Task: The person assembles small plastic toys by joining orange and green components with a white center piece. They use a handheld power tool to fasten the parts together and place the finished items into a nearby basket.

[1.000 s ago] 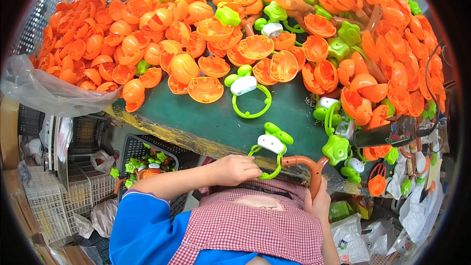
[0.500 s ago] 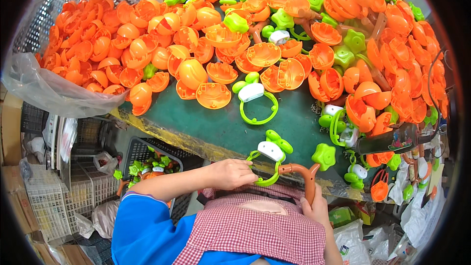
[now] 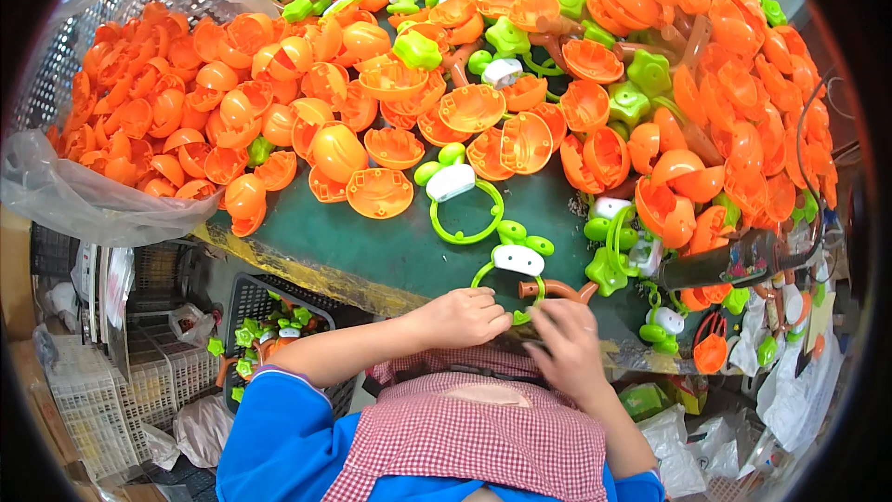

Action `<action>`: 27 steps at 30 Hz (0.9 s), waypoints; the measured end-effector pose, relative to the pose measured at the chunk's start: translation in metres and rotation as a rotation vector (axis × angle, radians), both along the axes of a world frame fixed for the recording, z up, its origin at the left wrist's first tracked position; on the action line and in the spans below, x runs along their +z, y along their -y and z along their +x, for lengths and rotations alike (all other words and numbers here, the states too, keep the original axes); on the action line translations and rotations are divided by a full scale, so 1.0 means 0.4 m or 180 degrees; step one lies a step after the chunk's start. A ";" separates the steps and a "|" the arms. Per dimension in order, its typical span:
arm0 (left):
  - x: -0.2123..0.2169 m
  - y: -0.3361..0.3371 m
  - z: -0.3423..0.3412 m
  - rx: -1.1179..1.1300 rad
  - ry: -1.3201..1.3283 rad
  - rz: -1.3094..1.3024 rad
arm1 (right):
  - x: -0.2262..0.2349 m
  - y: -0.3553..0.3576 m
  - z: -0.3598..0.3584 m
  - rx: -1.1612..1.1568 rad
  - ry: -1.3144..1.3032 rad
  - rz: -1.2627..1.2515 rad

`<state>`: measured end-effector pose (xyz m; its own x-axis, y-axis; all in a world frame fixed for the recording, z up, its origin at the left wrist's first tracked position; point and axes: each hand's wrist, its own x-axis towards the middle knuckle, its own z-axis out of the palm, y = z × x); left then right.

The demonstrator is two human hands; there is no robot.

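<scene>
My left hand (image 3: pixel 466 320) is closed on the lower left of a light green plastic ring (image 3: pixel 478 272). On top of that ring sits a white oval piece (image 3: pixel 518 259) with two dark dots, and green rounded lobes (image 3: pixel 526 238) stand above it. My right hand (image 3: pixel 569 344), slightly blurred, is open at the ring's lower right, its thumb apart from its fingers. Just beyond those fingers, a brown branch-shaped tube (image 3: pixel 560 291) lies on the green table, its hollow end overlapping the ring. A green star-shaped piece (image 3: pixel 608 271) is at the branch's right end.
Another green ring with a white piece (image 3: pixel 452 182) lies farther back. Orange half shells (image 3: pixel 381 192) are heaped across the table (image 3: pixel 372 246), some in a plastic-lined basket (image 3: pixel 102 209) at left. A dark tool (image 3: pixel 715 265) lies at right. Below the edge stands a black crate (image 3: pixel 243 293).
My right hand has let go of the brown branch, which now lies on the table, and has moved up and left to the ring. My left hand still grips the ring.
</scene>
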<state>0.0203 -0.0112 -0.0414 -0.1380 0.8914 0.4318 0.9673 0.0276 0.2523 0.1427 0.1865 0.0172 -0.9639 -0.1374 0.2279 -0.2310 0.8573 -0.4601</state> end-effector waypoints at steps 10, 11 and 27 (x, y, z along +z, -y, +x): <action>0.222 0.038 -0.585 0.2194 -0.0388 0.0530 | -0.084 -0.014 -0.103 0.0907 0.0279 0.0111; 0.245 0.059 -0.721 0.2687 -0.0802 0.0343 | -0.082 -0.013 -0.105 0.0896 0.0368 0.0120; 0.175 0.190 -1.386 0.5570 0.0527 -0.1795 | -0.084 -0.022 -0.092 0.0837 0.0908 0.0073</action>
<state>-0.5343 -0.0871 0.0284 -0.9573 -0.2836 0.0566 -0.2869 0.9558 -0.0640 0.1057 0.1953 -0.0164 -0.9193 -0.3903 -0.0503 -0.3097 0.7966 -0.5191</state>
